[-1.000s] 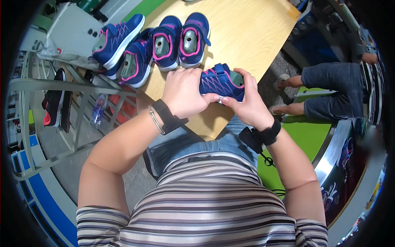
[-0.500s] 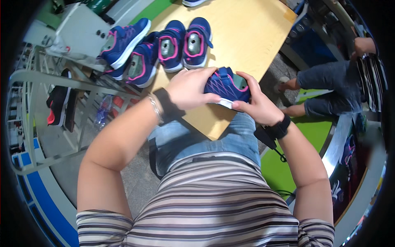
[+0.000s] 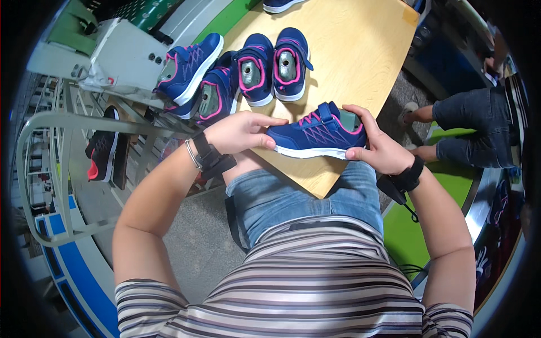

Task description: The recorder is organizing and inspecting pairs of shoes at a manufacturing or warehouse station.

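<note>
Between my hands is a navy blue sneaker (image 3: pixel 313 138) with pink laces, a strap and a white sole, its toe pointing left and its side facing me. A grey-green shoe last (image 3: pixel 349 119) fills its opening. My right hand (image 3: pixel 386 151) grips the heel end, thumb on the sole edge and fingers behind. At the toe, my left hand (image 3: pixel 234 134) has its thumb and forefinger around the tip. Beyond, several matching sneakers stand on a light wooden table (image 3: pixel 344 62); two upright ones (image 3: pixel 252 70) are side by side, and another (image 3: pixel 194 65) leans on its neighbour.
A metal frame rack (image 3: pixel 101 121) is at the left, with a black and red shoe (image 3: pixel 101 149) on it. Part of another blue sneaker (image 3: pixel 280 5) shows at the table's far edge. At the right, another person's legs (image 3: pixel 468 127) are near a green surface (image 3: pixel 403 234).
The sneaker has turned from angled to lengthwise, showing its side. My left hand has slid from its front upper to the toe tip. The whole view has shifted slightly.
</note>
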Motion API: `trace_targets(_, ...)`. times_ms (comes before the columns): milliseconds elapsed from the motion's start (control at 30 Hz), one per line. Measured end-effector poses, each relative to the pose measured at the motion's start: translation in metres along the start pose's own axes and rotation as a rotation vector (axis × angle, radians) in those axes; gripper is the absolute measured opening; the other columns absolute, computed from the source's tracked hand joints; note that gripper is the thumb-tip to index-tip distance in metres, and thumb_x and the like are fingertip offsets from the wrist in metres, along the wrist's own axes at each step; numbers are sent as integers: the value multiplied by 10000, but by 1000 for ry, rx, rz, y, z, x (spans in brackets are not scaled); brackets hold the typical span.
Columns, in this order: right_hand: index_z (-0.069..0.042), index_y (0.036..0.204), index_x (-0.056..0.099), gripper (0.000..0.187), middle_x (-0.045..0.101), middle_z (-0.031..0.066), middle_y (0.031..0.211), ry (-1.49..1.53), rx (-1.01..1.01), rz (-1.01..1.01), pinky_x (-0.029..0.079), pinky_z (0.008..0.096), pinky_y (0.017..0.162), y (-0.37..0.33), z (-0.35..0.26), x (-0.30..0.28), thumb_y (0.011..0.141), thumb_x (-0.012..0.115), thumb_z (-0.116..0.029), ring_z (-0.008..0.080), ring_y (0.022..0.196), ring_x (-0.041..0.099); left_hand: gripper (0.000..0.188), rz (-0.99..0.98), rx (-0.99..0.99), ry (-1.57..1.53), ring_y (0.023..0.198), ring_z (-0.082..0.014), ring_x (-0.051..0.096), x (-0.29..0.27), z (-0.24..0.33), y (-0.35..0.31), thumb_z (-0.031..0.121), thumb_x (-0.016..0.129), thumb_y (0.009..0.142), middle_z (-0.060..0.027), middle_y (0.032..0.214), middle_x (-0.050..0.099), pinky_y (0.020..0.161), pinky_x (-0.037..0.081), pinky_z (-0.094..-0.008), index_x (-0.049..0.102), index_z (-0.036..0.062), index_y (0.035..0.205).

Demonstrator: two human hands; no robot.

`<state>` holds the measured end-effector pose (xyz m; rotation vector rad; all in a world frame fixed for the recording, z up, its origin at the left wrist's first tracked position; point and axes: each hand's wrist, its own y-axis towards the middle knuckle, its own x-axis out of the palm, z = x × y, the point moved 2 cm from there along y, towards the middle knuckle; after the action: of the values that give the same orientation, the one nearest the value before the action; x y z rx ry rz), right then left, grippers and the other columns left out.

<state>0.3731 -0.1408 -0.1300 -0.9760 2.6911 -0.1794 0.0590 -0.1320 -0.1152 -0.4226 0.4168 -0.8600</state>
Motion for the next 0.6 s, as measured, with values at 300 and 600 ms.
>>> trace_targets(300, -59, 1528, 243, 897, 512, 123, 1310, -17, -16, 152, 484, 288, 929, -4, 8, 9, 819, 792, -85, 181, 1143, 552, 865, 106, 87, 389, 1143, -259, 633, 35, 68, 37, 324, 835, 792, -221, 1234, 640, 996, 479, -342, 383, -66, 1418)
trace_targets(600, 59, 1162, 599, 489, 661, 135, 1027, 152, 10, 491, 522, 323, 806, -22, 33, 24, 817, 809, -218, 201, 890, 649, 799, 671, 85, 729, 953, -319, 699, 72, 66, 58, 484, 889, 625, -159, 1032, 717, 856, 509, -427, 557, 28, 1190)
